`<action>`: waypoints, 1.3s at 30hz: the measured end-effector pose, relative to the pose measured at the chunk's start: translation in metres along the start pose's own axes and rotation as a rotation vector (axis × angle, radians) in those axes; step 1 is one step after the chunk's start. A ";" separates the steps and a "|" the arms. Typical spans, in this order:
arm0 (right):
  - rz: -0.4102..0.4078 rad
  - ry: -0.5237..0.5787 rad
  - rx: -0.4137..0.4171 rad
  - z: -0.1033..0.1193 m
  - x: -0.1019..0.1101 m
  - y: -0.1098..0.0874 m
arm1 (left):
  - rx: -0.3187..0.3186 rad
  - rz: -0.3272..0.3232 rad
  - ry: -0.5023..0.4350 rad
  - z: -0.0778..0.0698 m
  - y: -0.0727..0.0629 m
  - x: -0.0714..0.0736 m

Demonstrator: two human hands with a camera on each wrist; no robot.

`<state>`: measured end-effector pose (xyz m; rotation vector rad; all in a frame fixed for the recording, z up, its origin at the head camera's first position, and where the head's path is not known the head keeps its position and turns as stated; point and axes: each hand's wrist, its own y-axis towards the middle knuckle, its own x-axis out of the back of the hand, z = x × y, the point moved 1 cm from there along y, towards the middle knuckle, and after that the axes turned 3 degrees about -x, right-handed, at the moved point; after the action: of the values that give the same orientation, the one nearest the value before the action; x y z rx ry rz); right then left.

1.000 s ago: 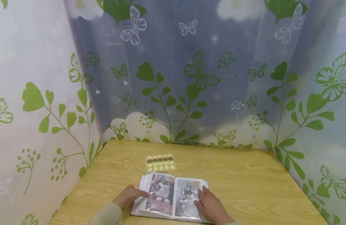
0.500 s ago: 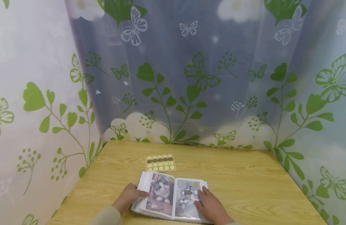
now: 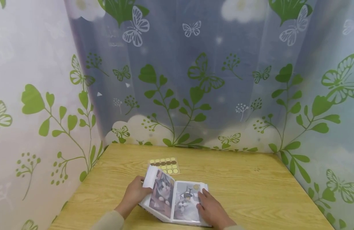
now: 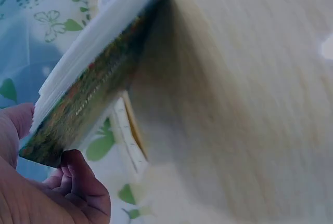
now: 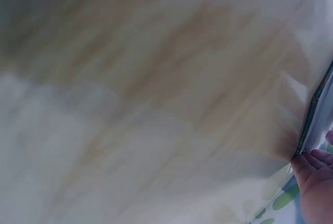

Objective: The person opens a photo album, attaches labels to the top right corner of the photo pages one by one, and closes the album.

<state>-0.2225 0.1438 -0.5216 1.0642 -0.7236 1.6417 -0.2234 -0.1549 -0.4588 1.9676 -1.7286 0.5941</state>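
An open photo album (image 3: pixel 185 204) with cat pictures in clear sleeves lies before me on the table. My left hand (image 3: pixel 135 193) grips its left half, thumb on the page side and curled fingers under the cover; that half is tilted up off the table. The left wrist view shows the dark, patterned cover (image 4: pixel 88 94) from below, with thick white page edges. My right hand (image 3: pixel 213 209) holds the album's right edge, thumb over the right page; the right wrist view catches its fingertips at the cover's edge (image 5: pixel 312 109).
Behind the album lies a sheet of round yellow and brown stickers (image 3: pixel 172 166), partly hidden by the raised left half. The wooden table (image 3: pixel 251 185) meets curtains (image 3: pixel 177 105) with leaf and butterfly prints at the back and sides.
My left hand has moved its fingers under the cover and lifted the album's left half, which now covers part of the sticker sheet. The album and right hand have shifted slightly left.
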 end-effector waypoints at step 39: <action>-0.164 -0.021 -0.073 -0.037 0.035 -0.001 | -0.552 0.383 0.395 -0.047 -0.010 -0.091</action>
<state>-0.2362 0.1905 -0.5062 1.0616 -0.6869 1.4559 -0.2261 -0.0532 -0.4757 1.0752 -1.7742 0.5128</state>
